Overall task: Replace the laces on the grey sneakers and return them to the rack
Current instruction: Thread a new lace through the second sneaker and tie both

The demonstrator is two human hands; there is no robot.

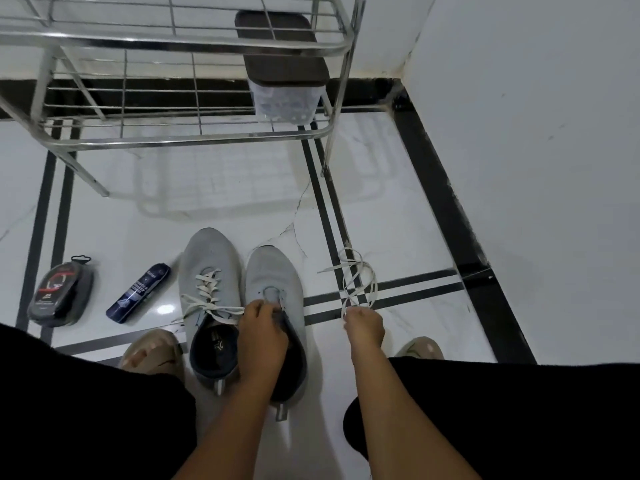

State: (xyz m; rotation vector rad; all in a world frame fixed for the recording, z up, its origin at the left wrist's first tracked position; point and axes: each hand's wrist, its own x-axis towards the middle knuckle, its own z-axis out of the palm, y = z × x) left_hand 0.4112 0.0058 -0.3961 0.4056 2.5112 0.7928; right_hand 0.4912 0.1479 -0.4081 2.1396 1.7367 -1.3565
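Observation:
Two grey sneakers stand side by side on the floor, toes pointing away from me. The left sneaker (207, 268) carries a white lace, loosely threaded and untied. No lace is threaded in the right sneaker (273, 271); my left hand (261, 332) grips its tongue at the collar. A loose white lace (356, 282) lies looped on the tiles to the right. My right hand (363, 327) pinches its near end. The metal shoe rack (194, 46) stands beyond the sneakers.
A dark-lidded plastic box (284, 77) sits on the rack's right side. A shoe-polish sponge case (60, 296) and a dark blue tube (138, 293) lie on the floor at left. My feet in beige slippers (154, 351) flank the sneakers. A white wall (536, 133) closes the right.

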